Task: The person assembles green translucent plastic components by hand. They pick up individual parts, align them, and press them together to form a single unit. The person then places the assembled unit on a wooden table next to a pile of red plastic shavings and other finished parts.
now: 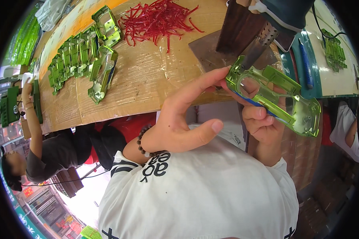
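My right hand (263,121) grips a glossy green plastic shell (275,101), a long frame with round and square openings and a blue strip along its lower edge. The shell slants down to the right above the table's near edge. My left hand (183,115), with a beaded bracelet on the wrist, has its thumb spread wide and its index finger stretched to the shell's upper left end. Its other fingers are mostly hidden. Over that same end hangs the perforated metal nozzle of a hot-air gun (263,42), its tip touching or just above the shell.
Several similar green shells (77,55) lie in a row at the left of the table (147,83). A heap of red plastic strips (159,18) is at the back. A dark metal block (235,28) stands beside the gun. A co-worker (48,147) sits at left; a blue pen-like tool (306,65) lies right.
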`<state>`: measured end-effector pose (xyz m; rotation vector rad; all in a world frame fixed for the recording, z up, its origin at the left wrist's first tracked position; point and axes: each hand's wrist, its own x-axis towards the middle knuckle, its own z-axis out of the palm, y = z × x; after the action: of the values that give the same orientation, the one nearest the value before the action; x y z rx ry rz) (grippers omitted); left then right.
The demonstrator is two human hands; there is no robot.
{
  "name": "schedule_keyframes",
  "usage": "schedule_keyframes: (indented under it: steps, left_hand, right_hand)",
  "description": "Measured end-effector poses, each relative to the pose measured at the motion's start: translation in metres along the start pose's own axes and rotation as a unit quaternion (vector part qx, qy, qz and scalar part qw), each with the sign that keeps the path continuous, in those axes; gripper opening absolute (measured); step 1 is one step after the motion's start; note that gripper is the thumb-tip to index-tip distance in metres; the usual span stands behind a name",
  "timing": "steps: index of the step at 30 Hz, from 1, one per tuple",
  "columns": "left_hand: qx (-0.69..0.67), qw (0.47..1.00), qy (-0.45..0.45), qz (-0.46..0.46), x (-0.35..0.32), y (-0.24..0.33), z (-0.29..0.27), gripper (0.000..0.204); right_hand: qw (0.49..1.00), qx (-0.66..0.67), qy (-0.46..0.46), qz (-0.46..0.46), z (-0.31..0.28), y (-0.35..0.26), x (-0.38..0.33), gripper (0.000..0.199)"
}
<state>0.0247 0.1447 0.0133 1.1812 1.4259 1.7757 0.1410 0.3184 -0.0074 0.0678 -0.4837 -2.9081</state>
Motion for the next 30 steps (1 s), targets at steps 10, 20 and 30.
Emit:
schedule_keyframes:
  steps: [10, 20, 30]
  left_hand:
    - [0.002, 1.000, 0.004, -0.001, -0.0015, 0.0013, 0.0005, 0.066]
    - [0.023, 0.999, -0.009, 0.022, -0.0001, 0.0009, -0.0002, 0.067]
    - [0.041, 0.999, -0.005, -0.033, 0.0026, 0.0025, 0.0007, 0.068]
  right_hand:
    - [1.000, 0.013, -0.020, 0.010, -0.0038, -0.0017, 0.0008, 0.068]
    - [0.996, -0.076, -0.022, -0.029, -0.0030, -0.0018, -0.0022, 0.073]
    - [0.997, -0.071, -0.014, -0.010, -0.0019, -0.0094, 0.0007, 0.066]
